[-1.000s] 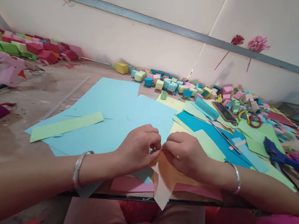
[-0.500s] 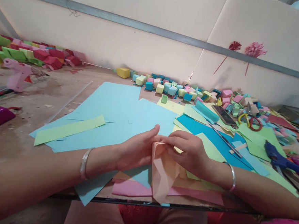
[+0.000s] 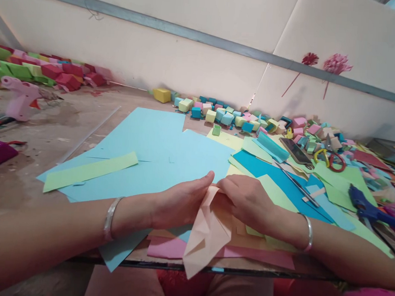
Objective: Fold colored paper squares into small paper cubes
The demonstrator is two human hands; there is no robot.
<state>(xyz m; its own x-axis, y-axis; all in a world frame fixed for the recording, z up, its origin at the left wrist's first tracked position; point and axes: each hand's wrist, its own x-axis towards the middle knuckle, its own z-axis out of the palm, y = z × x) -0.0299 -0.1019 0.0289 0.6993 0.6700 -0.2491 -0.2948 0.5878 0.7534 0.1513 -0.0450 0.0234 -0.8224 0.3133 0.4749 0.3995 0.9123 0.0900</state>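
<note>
Peach paper (image 3: 208, 232), folded into a long shape with a point, sits at the near edge of the table (image 3: 43, 132). Its tip hangs past the edge towards the person's lap. Both hands meet at its top end. The left hand (image 3: 180, 203) grips the paper from the left with the thumb raised against the upper edge. The right hand (image 3: 244, 198) is closed over the top corner from the other side, knuckles up. The fingertips are mostly hidden by the paper, so the grip looks like a pinch on each side, but its exact form cannot be made out. The two hands touch at the fold. Each wrist wears a silver bangle (image 3: 109, 218).

Under the hands lie blue sheets (image 3: 157, 149), with a green strip (image 3: 91, 171) lying across them to the left. A pink sheet (image 3: 166, 247) lies along the table edge beneath the peach paper. To the right are more green and blue offcuts, a blue glue gun (image 3: 365, 207), scissors (image 3: 330, 158) and a phone (image 3: 297, 150). A row of small coloured cubes (image 3: 220, 113) runs along the wall behind. A pink glue gun (image 3: 21, 97) stands far left.
</note>
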